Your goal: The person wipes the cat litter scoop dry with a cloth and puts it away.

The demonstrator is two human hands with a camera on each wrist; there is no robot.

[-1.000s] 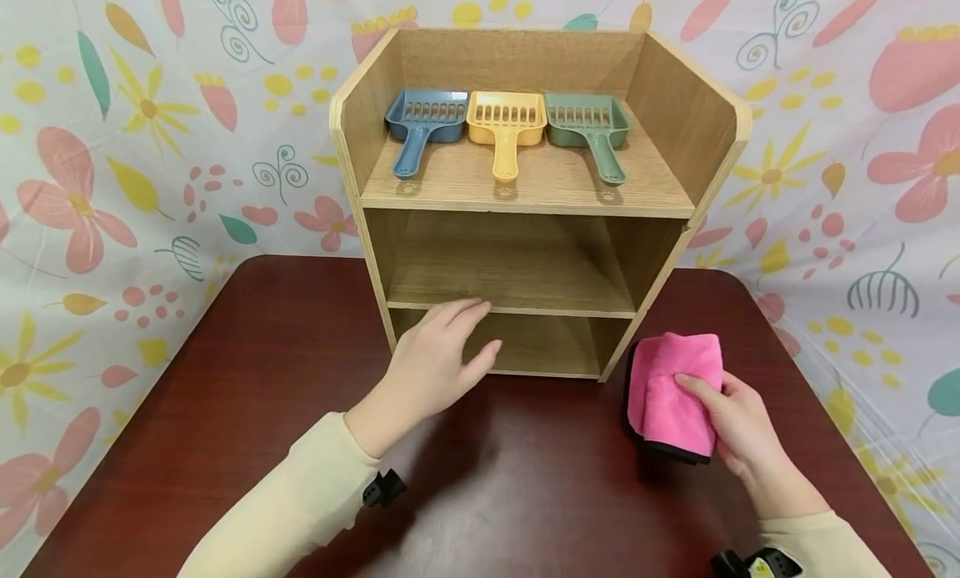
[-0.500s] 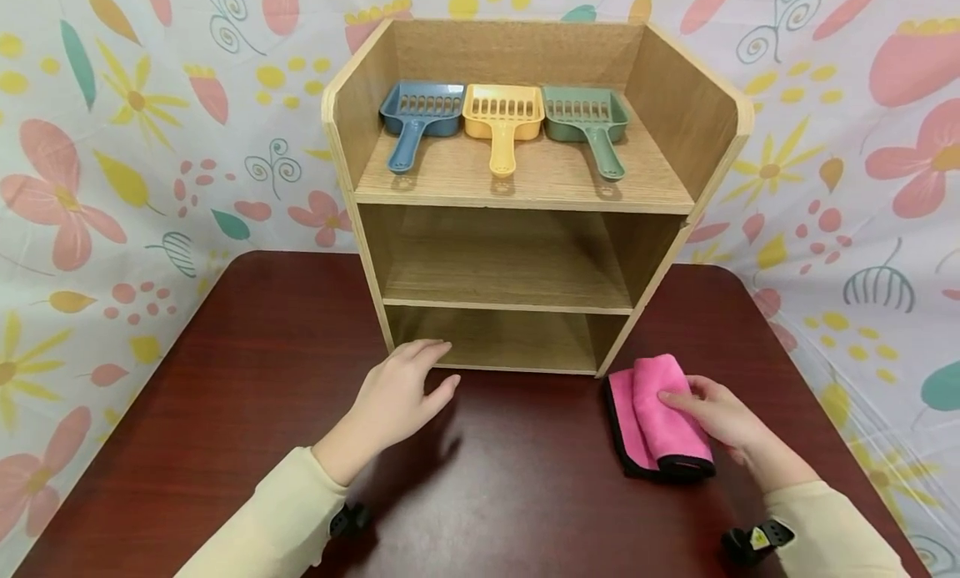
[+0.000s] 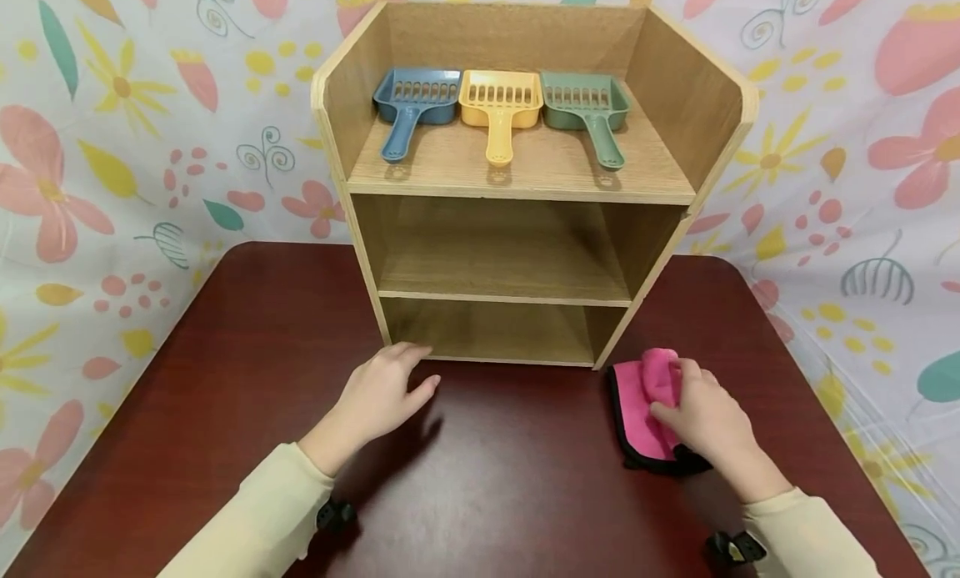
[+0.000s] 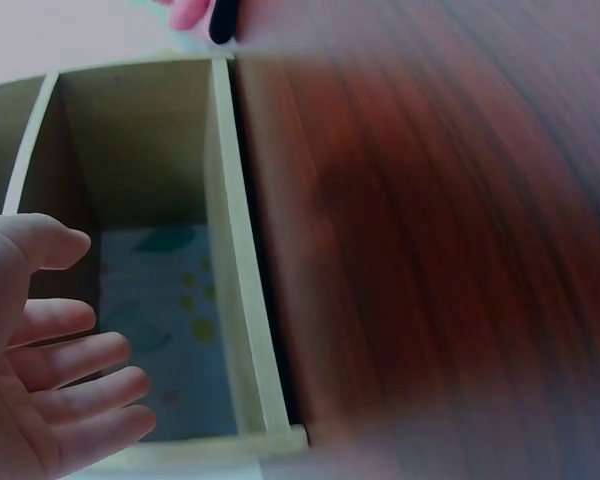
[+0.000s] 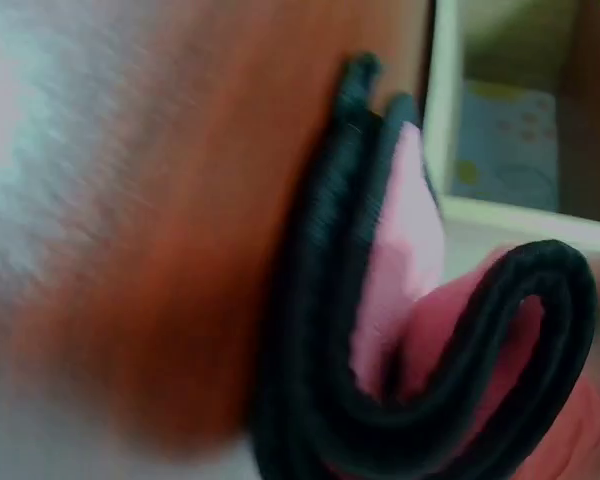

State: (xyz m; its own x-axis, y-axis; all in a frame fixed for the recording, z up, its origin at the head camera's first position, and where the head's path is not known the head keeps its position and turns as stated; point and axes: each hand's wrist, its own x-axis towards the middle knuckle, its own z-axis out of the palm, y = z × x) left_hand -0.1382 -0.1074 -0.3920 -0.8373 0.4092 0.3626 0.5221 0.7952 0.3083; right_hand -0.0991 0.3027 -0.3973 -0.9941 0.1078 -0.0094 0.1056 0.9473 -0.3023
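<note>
- The table (image 3: 225,369) is dark red-brown wood, set before a wall cloth (image 3: 112,144) printed with pink and yellow flowers.
- A wooden shelf unit (image 3: 697,103) stands on the table's far half, with an open top tier and two open compartments below it.
- On the top tier three slotted scoops lie side by side, handles toward the viewer — a blue scoop (image 3: 411,104) at left, a yellow scoop (image 3: 499,107) in the middle, a green scoop (image 3: 588,107) at right.
- The pink cloth (image 3: 647,394), edged in black, lies folded on the table just beside the shelf unit's front right corner; the right wrist view shows its layers doubled over in a loop (image 5: 450,330).
- The right hand (image 3: 701,419) rests on the cloth, its fingers curled over the bunched upper fold and gripping it.
- The left hand (image 3: 378,394) rests on the table just in front of the lowest compartment — fingers relaxed and slightly spread, holding nothing (image 4: 50,390).
</note>
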